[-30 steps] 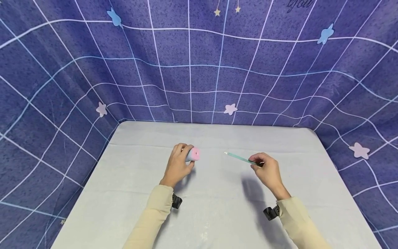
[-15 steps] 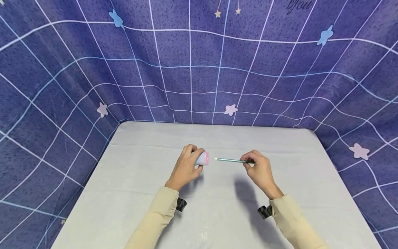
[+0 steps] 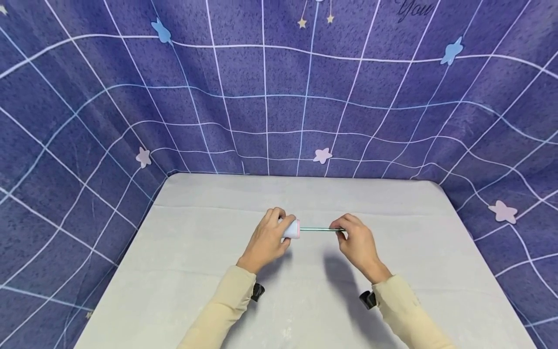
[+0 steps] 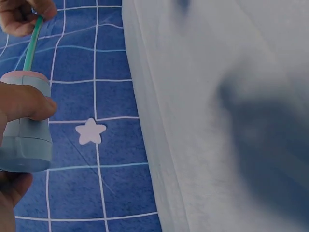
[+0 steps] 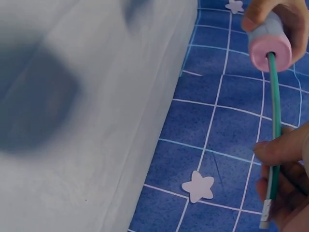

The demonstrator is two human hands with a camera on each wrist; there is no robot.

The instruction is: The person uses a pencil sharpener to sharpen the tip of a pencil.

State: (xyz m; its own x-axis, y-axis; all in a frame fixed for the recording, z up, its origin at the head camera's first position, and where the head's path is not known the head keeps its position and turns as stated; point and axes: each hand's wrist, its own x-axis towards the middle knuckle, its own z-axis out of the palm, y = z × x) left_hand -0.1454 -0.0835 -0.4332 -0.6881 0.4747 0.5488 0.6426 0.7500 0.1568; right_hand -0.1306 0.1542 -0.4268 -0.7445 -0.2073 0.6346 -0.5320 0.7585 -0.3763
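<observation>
My left hand [image 3: 267,238] grips a light blue pencil sharpener [image 4: 26,140] with a pink end, held sideways above the table. A green pencil [image 5: 275,111] is pinched between the thumb and fingers of my right hand [image 3: 359,246]. Its tip sits inside the round hole in the sharpener's pink end [image 5: 260,48], hidden from sight. In the right wrist view, the pencil's white eraser end sticks out below the fingers. Between the two hands a short stretch of pencil shows in the head view.
A white-covered table [image 3: 305,300] lies under both hands, with their shadows on it. Behind and at the sides hangs a blue gridded curtain [image 3: 244,111] with star shapes. A black wrist camera [image 3: 258,292] is strapped at the left sleeve, another at the right.
The hands have come closer together, the left moving right and the right moving left. The pencil has levelled out, and its tip has gone into the sharpener's hole.
</observation>
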